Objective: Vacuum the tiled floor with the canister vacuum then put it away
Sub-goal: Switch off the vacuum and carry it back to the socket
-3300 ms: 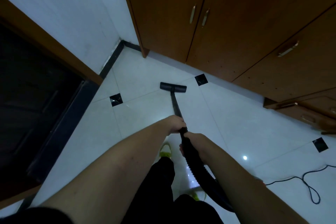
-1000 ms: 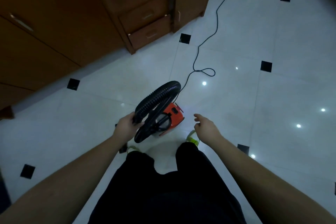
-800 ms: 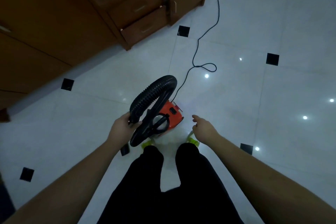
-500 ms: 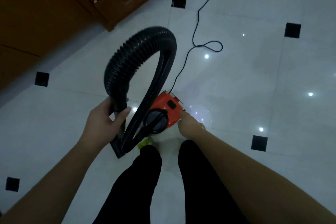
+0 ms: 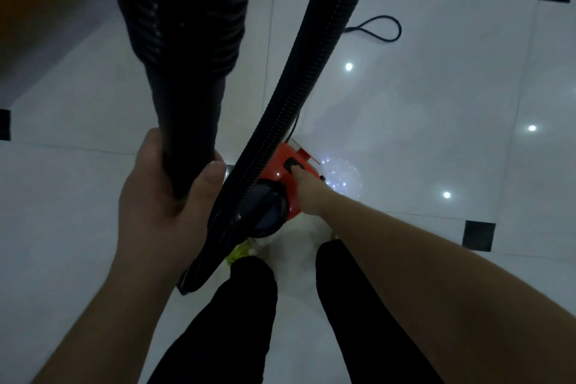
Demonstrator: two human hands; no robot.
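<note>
The red canister vacuum point(image 5: 280, 170) sits on the white tiled floor point(image 5: 420, 134) just ahead of my feet. Its black ribbed hose point(image 5: 299, 78) rises from the canister's front, loops out of the top of the view and comes back down on the left. My left hand point(image 5: 162, 196) grips the hose's smooth black end point(image 5: 190, 121). My right hand point(image 5: 307, 193) reaches down onto the canister's top, fingertips on the black switch point(image 5: 291, 165). How its fingers lie is mostly hidden.
The black power cord point(image 5: 378, 29) lies in a loop on the floor beyond the canister. A brown wooden cabinet point(image 5: 46, 3) fills the upper left. Small black inset tiles point(image 5: 478, 235) dot the floor. My black-trousered legs point(image 5: 237, 315) stand below the canister.
I have bent lower, so the canister and hose look much bigger. My right hand moved from the canister's side onto its top switch. My left hand still holds the hose end.
</note>
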